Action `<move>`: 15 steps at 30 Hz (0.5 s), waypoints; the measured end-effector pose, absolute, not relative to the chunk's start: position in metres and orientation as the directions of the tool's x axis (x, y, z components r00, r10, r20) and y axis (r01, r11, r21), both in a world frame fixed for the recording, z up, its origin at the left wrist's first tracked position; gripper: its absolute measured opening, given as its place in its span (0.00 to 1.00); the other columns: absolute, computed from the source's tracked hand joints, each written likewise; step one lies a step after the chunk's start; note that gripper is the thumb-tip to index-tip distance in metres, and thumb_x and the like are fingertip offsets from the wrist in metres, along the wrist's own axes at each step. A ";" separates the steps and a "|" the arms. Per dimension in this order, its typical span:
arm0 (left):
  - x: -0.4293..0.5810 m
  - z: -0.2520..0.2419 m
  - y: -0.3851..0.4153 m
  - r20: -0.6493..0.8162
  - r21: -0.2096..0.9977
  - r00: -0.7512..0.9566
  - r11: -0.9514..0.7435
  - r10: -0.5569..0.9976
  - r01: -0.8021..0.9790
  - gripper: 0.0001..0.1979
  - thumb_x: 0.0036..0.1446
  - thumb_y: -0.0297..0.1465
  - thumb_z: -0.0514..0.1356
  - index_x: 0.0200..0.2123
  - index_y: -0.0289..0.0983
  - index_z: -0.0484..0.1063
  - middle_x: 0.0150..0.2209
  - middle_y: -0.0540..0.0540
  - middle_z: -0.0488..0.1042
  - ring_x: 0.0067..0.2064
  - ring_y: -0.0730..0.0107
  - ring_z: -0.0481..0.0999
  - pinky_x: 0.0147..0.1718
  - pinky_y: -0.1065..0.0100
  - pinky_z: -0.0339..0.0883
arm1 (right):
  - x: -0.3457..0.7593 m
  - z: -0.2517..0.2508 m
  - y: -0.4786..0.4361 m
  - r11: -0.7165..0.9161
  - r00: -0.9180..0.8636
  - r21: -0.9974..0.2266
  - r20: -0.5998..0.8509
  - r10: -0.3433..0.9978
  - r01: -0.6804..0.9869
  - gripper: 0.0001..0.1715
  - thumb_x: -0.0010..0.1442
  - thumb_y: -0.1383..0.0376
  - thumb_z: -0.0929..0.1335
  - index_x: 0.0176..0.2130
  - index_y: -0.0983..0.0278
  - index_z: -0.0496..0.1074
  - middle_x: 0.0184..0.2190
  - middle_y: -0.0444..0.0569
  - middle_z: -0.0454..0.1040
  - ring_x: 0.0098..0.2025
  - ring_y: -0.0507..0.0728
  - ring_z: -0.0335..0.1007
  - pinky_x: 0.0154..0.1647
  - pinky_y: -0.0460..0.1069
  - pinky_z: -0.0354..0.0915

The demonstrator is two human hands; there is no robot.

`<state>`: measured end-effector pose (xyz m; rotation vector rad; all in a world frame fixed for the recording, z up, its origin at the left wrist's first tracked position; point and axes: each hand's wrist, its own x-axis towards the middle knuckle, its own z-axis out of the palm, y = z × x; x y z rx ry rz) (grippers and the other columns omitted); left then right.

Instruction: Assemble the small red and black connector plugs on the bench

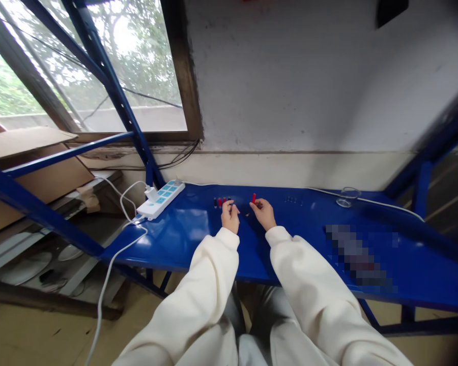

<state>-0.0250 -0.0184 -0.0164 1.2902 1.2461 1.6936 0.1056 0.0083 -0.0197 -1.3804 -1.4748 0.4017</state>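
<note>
My right hand [264,213] pinches a small red cylinder [254,198] upright between thumb and fingertips, just above the blue table [175,244]. Beside it, my left hand [231,217] is loosely bent with its fingers apart, and I see nothing in it. Just beyond the left fingertips stands a short row of small cylinders, among them a black one [215,203] and a red one [220,203]. The left fingers partly cover the row, so whether they touch it is unclear. A tiny pale scrap [247,214] lies between the hands.
Several tiny clear pieces [293,200] lie right of my right hand. Farther right stands a clear glass [344,202] by a white cable [389,204]. A blurred-out dark object [356,254] lies at the right. A power strip [162,199] with a plug sits at the left edge.
</note>
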 end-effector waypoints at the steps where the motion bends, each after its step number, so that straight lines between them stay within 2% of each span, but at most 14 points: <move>1: -0.027 -0.016 -0.017 0.309 0.947 -0.316 -0.320 0.897 0.018 0.11 0.55 0.37 0.50 0.40 0.38 0.60 0.22 0.55 0.64 0.12 0.84 0.57 0.13 0.77 0.54 | 0.104 -0.020 0.012 0.250 0.180 -0.803 0.400 0.899 0.541 0.10 0.49 0.59 0.64 0.27 0.64 0.66 0.26 0.49 0.73 0.28 0.53 0.68 0.31 0.47 0.62; 6: -0.033 -0.013 -0.015 0.223 0.951 -0.414 -0.290 0.883 -0.108 0.10 0.54 0.37 0.50 0.36 0.36 0.60 0.20 0.56 0.63 0.11 0.85 0.56 0.10 0.78 0.50 | 0.091 -0.020 0.025 0.139 0.097 -0.766 0.255 0.962 0.628 0.05 0.46 0.65 0.65 0.26 0.64 0.68 0.26 0.46 0.73 0.29 0.53 0.69 0.30 0.45 0.61; 15: -0.033 -0.012 -0.016 0.196 0.953 -0.414 -0.272 0.889 -0.131 0.11 0.53 0.37 0.50 0.34 0.36 0.61 0.19 0.56 0.62 0.12 0.85 0.56 0.10 0.78 0.50 | 0.063 -0.016 0.038 0.171 -0.023 -0.625 0.238 0.971 0.761 0.06 0.46 0.63 0.66 0.27 0.62 0.70 0.27 0.46 0.74 0.32 0.54 0.69 0.29 0.45 0.58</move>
